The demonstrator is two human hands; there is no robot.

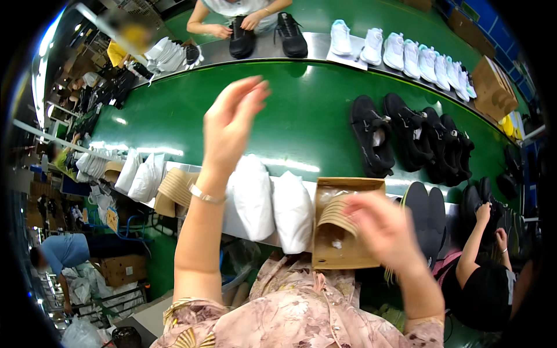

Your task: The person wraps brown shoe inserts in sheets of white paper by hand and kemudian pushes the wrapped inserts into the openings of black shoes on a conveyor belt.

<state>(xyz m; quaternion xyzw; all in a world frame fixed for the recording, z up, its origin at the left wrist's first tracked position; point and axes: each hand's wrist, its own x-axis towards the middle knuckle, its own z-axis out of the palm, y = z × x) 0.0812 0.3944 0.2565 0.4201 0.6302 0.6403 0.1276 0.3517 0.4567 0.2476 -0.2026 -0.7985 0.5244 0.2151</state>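
A: Your left hand (232,119) is hanging raised over the green conveyor belt (290,110), fingers loosely together, holding nothing.

B: Right hand (383,229)?

A: It's blurring over the open brown cardboard box of tan insoles (342,220), just right of the white stuffed bags (270,206). Finger state: cannot tell. You're risking fumbling an insole if you're grabbing that fast.

Four black shoes (409,136), two white bags (272,206)

Your view was brightly lit from overhead; glare streaked the green belt (174,116), your right hand (380,223) blurred, and fisheye edges bent and darkened.
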